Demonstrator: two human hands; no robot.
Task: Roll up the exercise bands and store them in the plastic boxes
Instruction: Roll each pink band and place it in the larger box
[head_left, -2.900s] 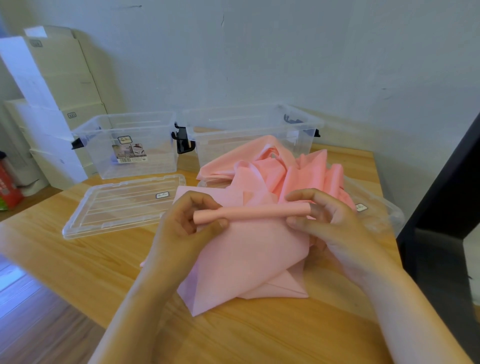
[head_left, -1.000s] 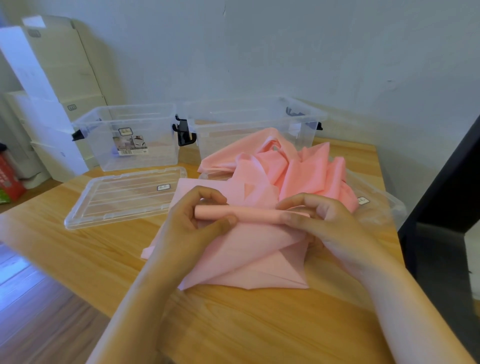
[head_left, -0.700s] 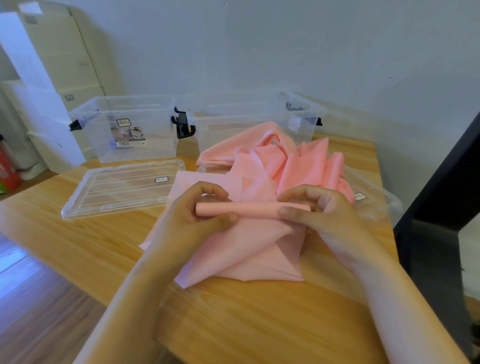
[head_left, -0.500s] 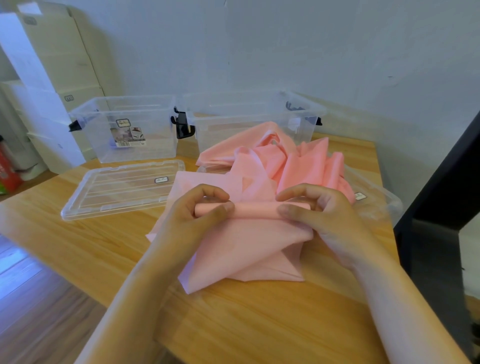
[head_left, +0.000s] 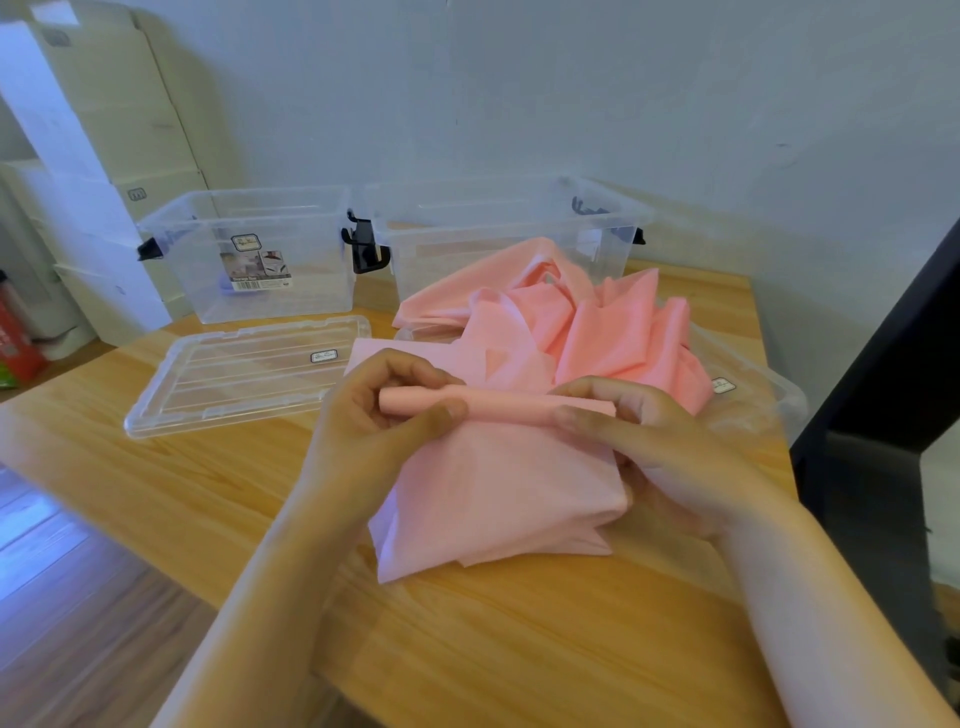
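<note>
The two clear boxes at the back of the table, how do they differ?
The left box shows a printed label on its front wall; the right box has its front partly hidden by the pile of pink bands. The right box turns a wider face to the camera than the left box. Both are clear and lidless, with black latches.
</note>
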